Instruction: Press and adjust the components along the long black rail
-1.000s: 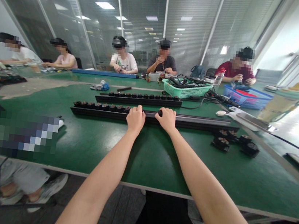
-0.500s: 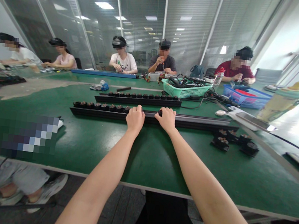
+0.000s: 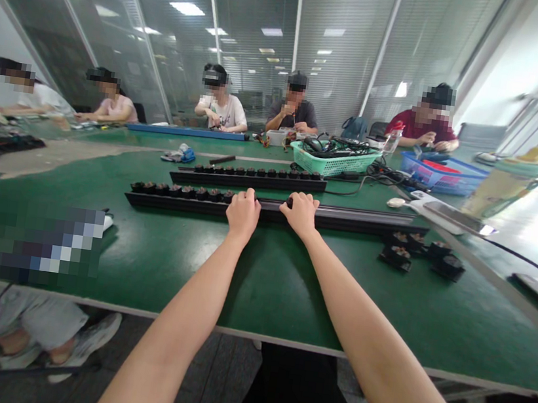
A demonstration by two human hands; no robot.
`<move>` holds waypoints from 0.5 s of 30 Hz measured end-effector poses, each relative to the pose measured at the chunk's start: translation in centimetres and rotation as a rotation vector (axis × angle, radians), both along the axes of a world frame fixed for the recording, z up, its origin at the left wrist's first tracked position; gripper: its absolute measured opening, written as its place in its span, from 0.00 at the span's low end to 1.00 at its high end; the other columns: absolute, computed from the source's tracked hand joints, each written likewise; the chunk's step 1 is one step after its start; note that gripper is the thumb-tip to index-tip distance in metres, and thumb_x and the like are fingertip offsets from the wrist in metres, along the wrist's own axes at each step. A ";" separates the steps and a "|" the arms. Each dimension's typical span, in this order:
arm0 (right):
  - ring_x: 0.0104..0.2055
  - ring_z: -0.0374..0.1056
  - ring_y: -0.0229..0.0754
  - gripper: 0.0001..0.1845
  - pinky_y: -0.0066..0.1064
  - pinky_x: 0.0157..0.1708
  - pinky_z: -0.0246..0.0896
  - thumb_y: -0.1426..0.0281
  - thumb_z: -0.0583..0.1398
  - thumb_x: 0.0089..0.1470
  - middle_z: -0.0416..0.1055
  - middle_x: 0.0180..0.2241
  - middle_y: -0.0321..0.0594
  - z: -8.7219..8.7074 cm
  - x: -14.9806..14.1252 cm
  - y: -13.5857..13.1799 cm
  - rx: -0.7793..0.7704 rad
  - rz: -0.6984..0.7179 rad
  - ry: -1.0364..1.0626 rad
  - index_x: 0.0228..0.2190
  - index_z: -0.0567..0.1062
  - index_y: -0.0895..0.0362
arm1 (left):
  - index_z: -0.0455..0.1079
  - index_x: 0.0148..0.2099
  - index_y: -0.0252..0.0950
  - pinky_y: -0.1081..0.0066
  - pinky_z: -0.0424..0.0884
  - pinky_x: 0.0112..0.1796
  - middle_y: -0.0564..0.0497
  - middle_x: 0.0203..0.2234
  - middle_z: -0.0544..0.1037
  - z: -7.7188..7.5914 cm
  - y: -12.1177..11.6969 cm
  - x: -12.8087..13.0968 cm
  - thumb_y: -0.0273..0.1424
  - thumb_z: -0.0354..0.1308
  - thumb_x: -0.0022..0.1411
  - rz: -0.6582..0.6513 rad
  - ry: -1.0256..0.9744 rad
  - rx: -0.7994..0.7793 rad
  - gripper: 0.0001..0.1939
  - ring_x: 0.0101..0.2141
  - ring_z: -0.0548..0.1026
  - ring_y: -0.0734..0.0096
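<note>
- Since a moment ago, little change: left hand [image 3: 242, 214] and right hand [image 3: 301, 215] stay curled over a long black strip of round dark fittings [image 3: 346, 219], apparently gripping it
- Strip lies flat on a green workbench [image 3: 288, 283]
- Small black fitted blocks [image 3: 396, 258] sit beyond its right end
- Second black strip [image 3: 247, 179] lies farther off, parallel

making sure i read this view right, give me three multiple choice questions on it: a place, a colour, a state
1. Where do the left hand and right hand rest?
A on the long black bar
B on the floor
C in the lap

2. What colour is the plastic basket holding cables?
A blue
B green
C red

3. What state are the hands in?
A gloved
B bandaged
C bare

1 A, both lie on top of the bar.
2 B, its mesh walls are green.
3 C, skin shows with no covering.
</note>
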State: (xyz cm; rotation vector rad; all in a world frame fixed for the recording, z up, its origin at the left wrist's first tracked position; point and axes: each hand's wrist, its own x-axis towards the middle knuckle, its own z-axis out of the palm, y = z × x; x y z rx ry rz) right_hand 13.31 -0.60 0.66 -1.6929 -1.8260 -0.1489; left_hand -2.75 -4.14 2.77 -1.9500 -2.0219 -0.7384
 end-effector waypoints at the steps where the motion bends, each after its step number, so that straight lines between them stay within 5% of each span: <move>1: 0.51 0.63 0.57 0.13 0.44 0.49 0.50 0.64 0.56 0.62 0.76 0.47 0.52 0.0 0.0 0.0 0.003 0.000 0.004 0.41 0.78 0.57 | 0.68 0.57 0.39 0.63 0.74 0.48 0.41 0.50 0.77 0.0 0.0 0.0 0.32 0.48 0.73 0.000 -0.001 -0.003 0.15 0.54 0.73 0.55; 15: 0.51 0.68 0.53 0.15 0.41 0.49 0.51 0.60 0.56 0.65 0.78 0.46 0.48 0.9 1.5 -0.6 -0.049 0.079 -0.056 0.42 0.78 0.55 | 0.68 0.58 0.39 0.62 0.74 0.48 0.40 0.51 0.77 0.2 -0.2 0.1 0.31 0.47 0.73 0.003 -0.010 -0.014 0.15 0.54 0.73 0.55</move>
